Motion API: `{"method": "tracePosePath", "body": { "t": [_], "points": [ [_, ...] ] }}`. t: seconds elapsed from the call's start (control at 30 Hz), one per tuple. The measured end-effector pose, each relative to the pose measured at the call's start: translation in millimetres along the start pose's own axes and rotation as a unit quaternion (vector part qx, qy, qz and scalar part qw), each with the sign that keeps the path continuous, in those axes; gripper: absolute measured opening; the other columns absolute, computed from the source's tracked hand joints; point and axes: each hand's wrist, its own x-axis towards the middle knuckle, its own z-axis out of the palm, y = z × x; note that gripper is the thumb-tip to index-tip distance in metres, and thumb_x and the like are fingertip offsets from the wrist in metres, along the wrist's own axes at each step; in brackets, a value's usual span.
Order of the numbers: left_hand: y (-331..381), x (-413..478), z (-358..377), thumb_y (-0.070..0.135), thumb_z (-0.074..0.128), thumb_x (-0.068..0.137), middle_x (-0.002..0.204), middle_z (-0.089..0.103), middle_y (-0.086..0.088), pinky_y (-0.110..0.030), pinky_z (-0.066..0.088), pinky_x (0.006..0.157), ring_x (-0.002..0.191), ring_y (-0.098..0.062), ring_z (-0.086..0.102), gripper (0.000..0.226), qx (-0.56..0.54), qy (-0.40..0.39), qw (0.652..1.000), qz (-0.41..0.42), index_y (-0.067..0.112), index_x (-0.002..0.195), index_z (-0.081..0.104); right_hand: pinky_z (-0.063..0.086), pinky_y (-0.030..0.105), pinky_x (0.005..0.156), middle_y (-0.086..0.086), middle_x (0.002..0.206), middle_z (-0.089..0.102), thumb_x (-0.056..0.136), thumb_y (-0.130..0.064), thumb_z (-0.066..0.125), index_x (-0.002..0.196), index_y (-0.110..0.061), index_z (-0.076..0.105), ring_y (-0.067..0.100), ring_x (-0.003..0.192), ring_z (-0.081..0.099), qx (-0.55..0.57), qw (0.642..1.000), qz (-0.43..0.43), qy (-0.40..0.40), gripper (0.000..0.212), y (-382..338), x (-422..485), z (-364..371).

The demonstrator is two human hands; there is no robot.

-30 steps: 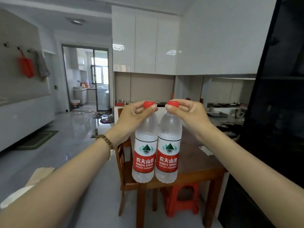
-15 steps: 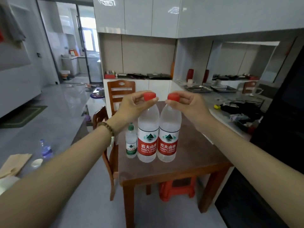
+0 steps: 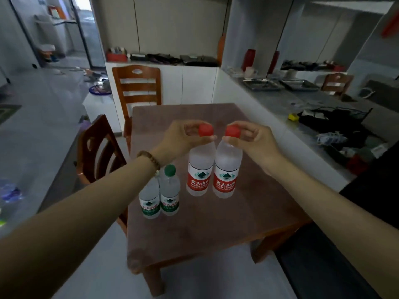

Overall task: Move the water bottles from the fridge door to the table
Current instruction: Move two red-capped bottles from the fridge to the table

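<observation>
My left hand [image 3: 180,138] and right hand [image 3: 251,138] each pinch a red-capped bottle's neck, left bottle [image 3: 199,169], right bottle [image 3: 226,171], above the table [image 3: 248,216].

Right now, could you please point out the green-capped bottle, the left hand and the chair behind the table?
green-capped bottle [image 3: 170,190]: head view, on its clear body.
left hand [image 3: 181,139]: head view, on its back.
chair [image 3: 136,72]: head view, on its top rail.
</observation>
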Motion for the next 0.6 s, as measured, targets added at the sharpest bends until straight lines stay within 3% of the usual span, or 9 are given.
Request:
{"method": "tracePosePath", "body": {
  "t": [0.1, 0.2, 0.6],
  "points": [
    [-26.6, 24.3, 1.9, 0.019, 0.075, 0.072, 0.093, 0.068, 0.011, -0.003, 0.047, 0.068, 0.080, 0.009, 0.063, 0.036, 0.007, 0.007, 1.000, -0.025, 0.019, 0.106, 0.066, 0.049, 0.011, 0.070, -0.004, 0.090, 0.069, 0.072, 0.000, 0.075, 0.101, -0.012, 0.065, -0.004, 0.076, 0.065, 0.028, 0.999, 0.023, -0.008, 0.034, 31.7, 29.8, 3.3],
    [-52.1, 44.3, 1.1, 0.014, 0.077, 0.070, 0.099, 0.071, -0.002, -0.012, 0.051, 0.076, 0.085, -0.002, 0.067, 0.037, 0.004, 0.033, 0.998, -0.054, 0.012, 0.105, 0.067, 0.050, 0.011, 0.070, -0.002, 0.090, 0.069, 0.070, 0.003, 0.075, 0.102, -0.010, 0.064, -0.004, 0.075, 0.065, 0.040, 0.997, 0.039, -0.049, 0.036, 62.7, 54.9, 8.9],
    [-110.7, 76.3, 11.7, 0.004, 0.076, 0.070, 0.100, 0.071, -0.008, -0.007, 0.050, 0.069, 0.074, 0.002, 0.067, 0.038, 0.052, 0.064, 0.988, -0.127, 0.004, 0.106, 0.065, 0.050, 0.016, 0.079, -0.005, 0.087, 0.070, 0.066, -0.002, 0.081, 0.092, -0.018, 0.065, 0.001, 0.077, 0.064, 0.050, 0.987, 0.051, -0.143, 0.034, 147.5, 111.0, 27.3]
  ]
}}
